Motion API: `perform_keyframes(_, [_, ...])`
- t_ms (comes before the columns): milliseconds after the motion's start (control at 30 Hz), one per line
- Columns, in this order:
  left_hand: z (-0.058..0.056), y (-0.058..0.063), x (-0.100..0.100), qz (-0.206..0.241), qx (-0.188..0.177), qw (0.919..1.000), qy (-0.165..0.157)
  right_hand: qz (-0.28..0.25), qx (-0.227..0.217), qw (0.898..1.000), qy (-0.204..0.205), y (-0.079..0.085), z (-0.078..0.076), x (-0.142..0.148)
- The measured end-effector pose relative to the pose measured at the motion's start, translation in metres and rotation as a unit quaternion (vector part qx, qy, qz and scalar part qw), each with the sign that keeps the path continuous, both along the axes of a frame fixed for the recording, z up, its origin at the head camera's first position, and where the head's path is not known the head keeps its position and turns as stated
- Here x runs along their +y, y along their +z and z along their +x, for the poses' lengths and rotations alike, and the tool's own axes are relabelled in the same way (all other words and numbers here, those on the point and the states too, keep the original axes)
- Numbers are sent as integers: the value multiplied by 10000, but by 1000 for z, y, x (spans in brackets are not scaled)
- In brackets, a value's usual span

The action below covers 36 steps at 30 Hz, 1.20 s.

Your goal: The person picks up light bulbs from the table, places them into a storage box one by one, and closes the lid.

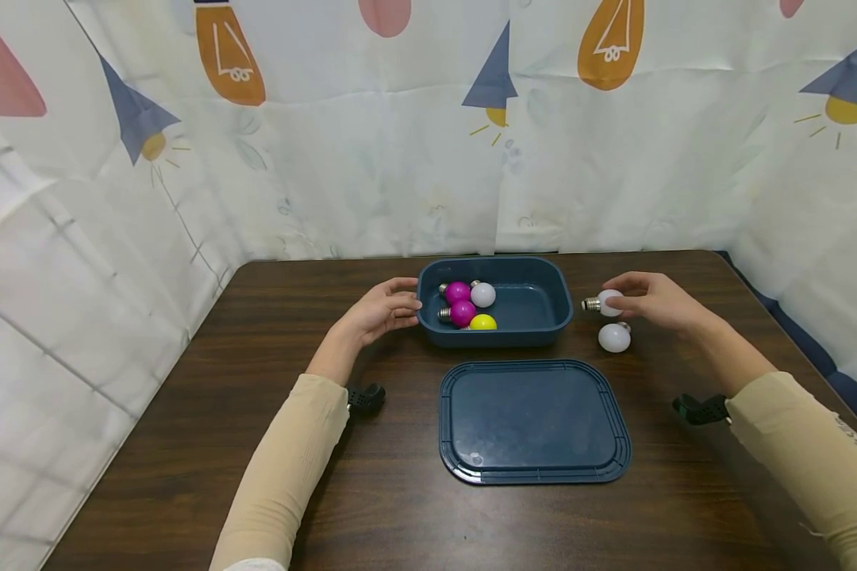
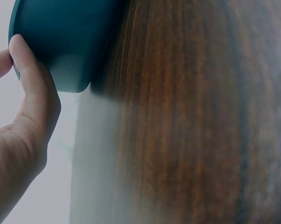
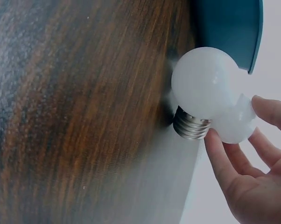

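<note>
At the left end of a dark blue plastic bin (image 1: 532, 339), my left hand (image 1: 380, 311) holds the rim, its thumb (image 2: 23, 58) against the outer wall. Inside the bin lie several light bulbs: magenta ones (image 1: 463, 312), a white one (image 1: 482, 294) and a yellow one (image 1: 482, 322). To the right of the bin, my right hand (image 1: 653, 301) pinches a white light bulb (image 1: 609, 302) by its globe, the metal screw base pointing left toward the bin. Another white bulb (image 1: 615, 338) rests on the table just below that hand and shows large in the right wrist view.
A dark blue lid (image 1: 536, 422) lies flat on the brown wooden table (image 1: 186, 444) in front of the bin. Behind the table hangs a white curtain (image 1: 400, 174) printed with lamps; more white cloth stands along the left and right sides.
</note>
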<state>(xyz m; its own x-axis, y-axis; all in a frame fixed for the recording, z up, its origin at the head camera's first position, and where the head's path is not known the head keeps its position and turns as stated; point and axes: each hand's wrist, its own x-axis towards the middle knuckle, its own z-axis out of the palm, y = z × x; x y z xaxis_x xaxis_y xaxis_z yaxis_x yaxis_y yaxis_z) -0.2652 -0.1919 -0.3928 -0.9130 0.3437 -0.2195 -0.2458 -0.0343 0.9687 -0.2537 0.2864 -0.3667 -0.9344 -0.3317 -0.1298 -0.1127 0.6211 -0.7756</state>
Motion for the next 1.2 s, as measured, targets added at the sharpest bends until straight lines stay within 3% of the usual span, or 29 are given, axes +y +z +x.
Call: perform_keyframes(1200, [-2, -1, 2, 107, -106, 9998, 125, 129, 182, 9997, 65, 23, 4, -5])
